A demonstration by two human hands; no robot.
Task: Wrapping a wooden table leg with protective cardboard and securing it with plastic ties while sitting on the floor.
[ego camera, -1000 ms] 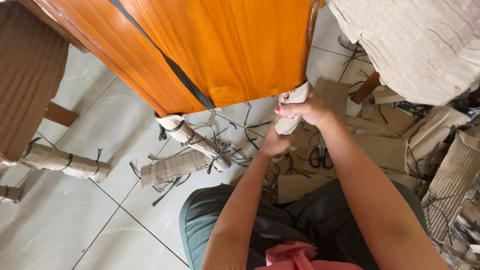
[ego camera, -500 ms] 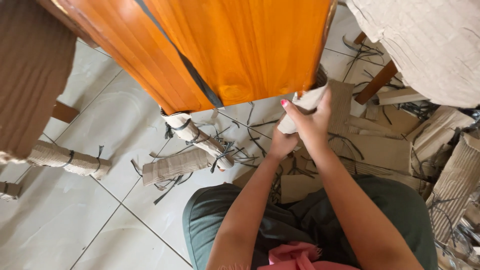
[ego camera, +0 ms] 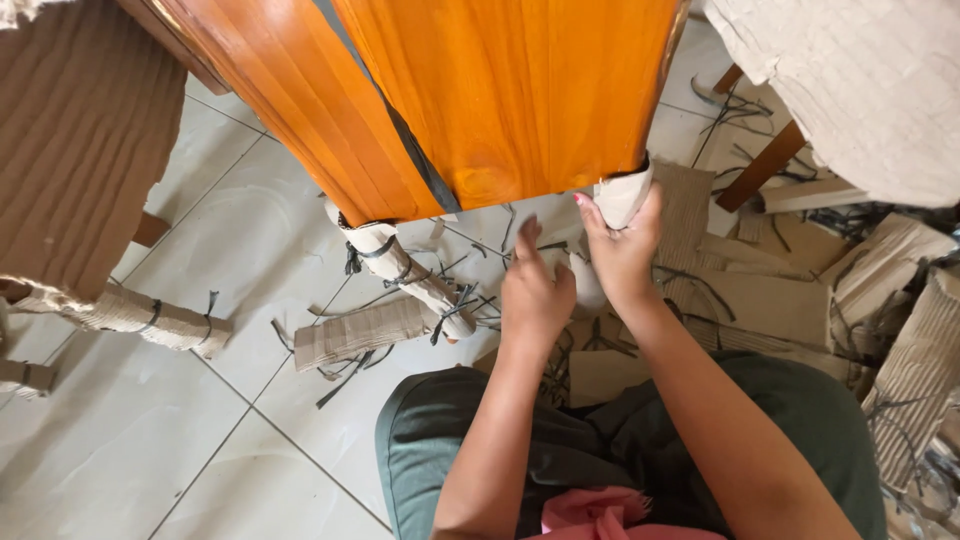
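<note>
An orange wooden table top (ego camera: 500,90) fills the upper middle of the head view. Under its right corner a table leg wrapped in pale paper (ego camera: 622,198) sticks down. My right hand (ego camera: 625,255) grips that wrapped leg from below, fingers around the paper. My left hand (ego camera: 535,295) is just left of it and lower, fingers together against the lower part of the wrapping; what it holds is hidden. A second leg (ego camera: 405,275), wrapped in cardboard and tied with dark straps, stands at the left corner.
Corrugated cardboard sheets (ego camera: 760,290) and dark strap offcuts litter the tiled floor (ego camera: 150,440). A loose cardboard piece (ego camera: 360,335) lies below the left leg. Another cardboard-wrapped furniture piece (ego camera: 80,170) stands left; one more (ego camera: 860,90) is at upper right.
The view has shifted closer to the table corner. My left hand has come away from my right wrist to the lower wrapping. My right hand stays on the wrapped leg.
</note>
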